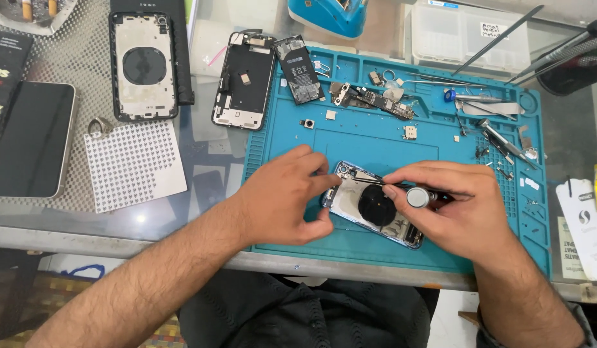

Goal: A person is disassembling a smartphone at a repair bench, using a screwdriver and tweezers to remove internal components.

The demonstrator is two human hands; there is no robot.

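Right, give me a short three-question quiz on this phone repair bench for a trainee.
1. True or false: the left hand steadies the opened phone housing on the blue work mat.
2. What does the right hand hold?
A. a screwdriver
B. a roll of tape
C. a battery
3. Fill in: the loose battery lies at the mat's far ____ corner, beside a second opened phone frame.

Key: 1 true; 2 A, a screwdriver with its tip laid across the housing's upper edge; 3 left.
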